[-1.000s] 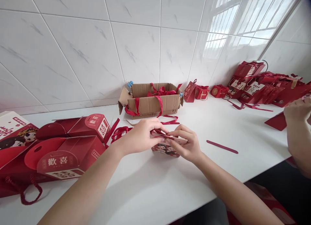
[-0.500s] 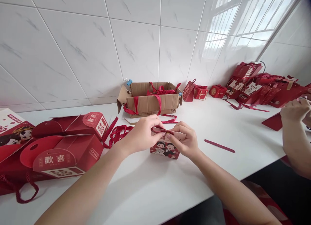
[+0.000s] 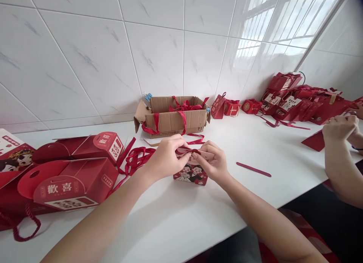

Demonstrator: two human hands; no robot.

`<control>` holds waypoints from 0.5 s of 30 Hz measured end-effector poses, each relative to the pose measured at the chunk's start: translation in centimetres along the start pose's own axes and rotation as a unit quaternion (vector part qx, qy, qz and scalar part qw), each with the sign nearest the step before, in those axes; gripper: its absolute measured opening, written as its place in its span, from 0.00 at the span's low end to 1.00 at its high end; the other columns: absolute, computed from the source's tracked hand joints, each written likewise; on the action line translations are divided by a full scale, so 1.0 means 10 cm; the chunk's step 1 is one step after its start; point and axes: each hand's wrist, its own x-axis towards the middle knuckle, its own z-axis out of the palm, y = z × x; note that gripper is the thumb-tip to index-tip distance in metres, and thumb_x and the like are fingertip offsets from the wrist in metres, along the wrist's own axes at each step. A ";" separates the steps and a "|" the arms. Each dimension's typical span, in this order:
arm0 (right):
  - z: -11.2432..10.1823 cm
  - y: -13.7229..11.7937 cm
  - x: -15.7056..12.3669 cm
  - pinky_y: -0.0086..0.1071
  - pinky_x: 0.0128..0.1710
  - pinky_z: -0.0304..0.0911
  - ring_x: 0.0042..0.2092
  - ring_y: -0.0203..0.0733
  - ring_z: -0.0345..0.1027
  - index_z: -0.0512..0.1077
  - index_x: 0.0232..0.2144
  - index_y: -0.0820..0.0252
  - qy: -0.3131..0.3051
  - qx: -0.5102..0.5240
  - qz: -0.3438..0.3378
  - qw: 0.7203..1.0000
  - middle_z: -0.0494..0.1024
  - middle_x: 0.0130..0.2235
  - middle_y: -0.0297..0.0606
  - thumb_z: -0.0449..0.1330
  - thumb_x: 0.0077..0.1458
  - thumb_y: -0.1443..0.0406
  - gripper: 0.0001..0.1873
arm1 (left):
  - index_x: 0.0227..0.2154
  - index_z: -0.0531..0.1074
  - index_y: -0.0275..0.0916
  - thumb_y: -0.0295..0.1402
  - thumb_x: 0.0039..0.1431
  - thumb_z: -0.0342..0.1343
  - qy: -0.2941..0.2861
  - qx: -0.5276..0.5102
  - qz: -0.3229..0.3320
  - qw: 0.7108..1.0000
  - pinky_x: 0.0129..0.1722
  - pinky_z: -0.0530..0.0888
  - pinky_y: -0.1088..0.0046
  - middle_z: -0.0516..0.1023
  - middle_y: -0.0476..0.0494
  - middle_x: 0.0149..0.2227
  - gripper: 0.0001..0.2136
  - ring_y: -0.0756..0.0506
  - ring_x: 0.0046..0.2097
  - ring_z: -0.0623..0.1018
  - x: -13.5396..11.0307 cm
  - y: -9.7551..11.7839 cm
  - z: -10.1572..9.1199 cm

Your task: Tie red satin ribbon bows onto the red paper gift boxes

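Observation:
A small red gift box (image 3: 190, 175) with a cartoon couple printed on its front stands on the white table before me. My left hand (image 3: 172, 156) pinches the top edge of this box from the left, thumb toward me. From the right, my right hand (image 3: 213, 160) grips the same top edge, its thumb beside a small gold-coloured spot at the middle. Both hands are closed, and the fingers behind the box top are hidden. Red ribbon (image 3: 136, 159) lies in loose loops left of my left hand. A flat dark-red strip (image 3: 253, 169) rests on the table to the right.
Behind the gift box stands an open cardboard box (image 3: 181, 123) holding red ribbon. Larger red boxes (image 3: 76, 183) with rope handles fill the left side. Small finished-looking boxes (image 3: 232, 108) line the wall, with a pile (image 3: 292, 104) farther right. Another person's hands (image 3: 342, 128) hold a red piece.
The view has shifted slightly, so things sit a little farther left. Both my hands keep their hold on the box top with hardly any movement.

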 end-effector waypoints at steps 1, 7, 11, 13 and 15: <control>0.00 0.01 0.00 0.32 0.27 0.61 0.27 0.36 0.61 0.68 0.21 0.58 -0.007 0.007 0.004 1.000 0.66 0.23 0.32 0.61 0.52 0.62 0.11 | 0.28 0.72 0.37 0.32 0.54 0.54 -0.008 -0.002 -0.006 1.000 0.27 0.67 0.75 0.71 0.47 0.30 0.04 0.50 0.30 0.72 0.00 0.01 -0.02; -0.02 0.12 -0.04 0.33 0.32 0.62 0.31 0.37 0.65 0.69 0.24 0.59 -0.054 0.054 0.086 0.993 0.69 0.28 0.34 0.61 0.53 0.60 0.11 | 0.38 0.72 0.40 0.40 0.57 0.53 0.000 0.120 -0.082 0.989 0.31 0.69 0.71 0.74 0.46 0.39 0.10 0.47 0.34 0.74 -0.20 0.30 -0.41; -0.07 0.20 -0.02 0.31 0.29 0.58 0.28 0.36 0.63 0.66 0.22 0.59 0.022 0.015 0.116 0.993 0.67 0.25 0.32 0.63 0.51 0.58 0.14 | 0.33 0.73 0.42 0.43 0.55 0.54 0.087 0.196 -0.100 0.972 0.33 0.69 0.73 0.76 0.49 0.37 0.10 0.48 0.35 0.74 -0.37 0.33 -0.85; -0.13 0.28 0.03 0.31 0.27 0.57 0.27 0.36 0.61 0.66 0.21 0.59 0.067 -0.017 0.144 0.987 0.67 0.24 0.31 0.64 0.49 0.56 0.15 | 0.31 0.74 0.43 0.45 0.53 0.56 0.081 0.265 -0.163 0.947 0.33 0.69 0.73 0.76 0.49 0.37 0.11 0.47 0.34 0.74 -0.42 0.16 -1.15; -0.23 0.40 0.10 0.32 0.26 0.56 0.26 0.37 0.61 0.68 0.22 0.59 0.111 -0.051 0.188 0.975 0.67 0.24 0.32 0.65 0.46 0.54 0.16 | 0.33 0.74 0.43 0.47 0.51 0.56 0.085 0.356 -0.256 0.895 0.39 0.71 0.68 0.76 0.47 0.42 0.14 0.42 0.41 0.75 -0.46 -0.12 -1.55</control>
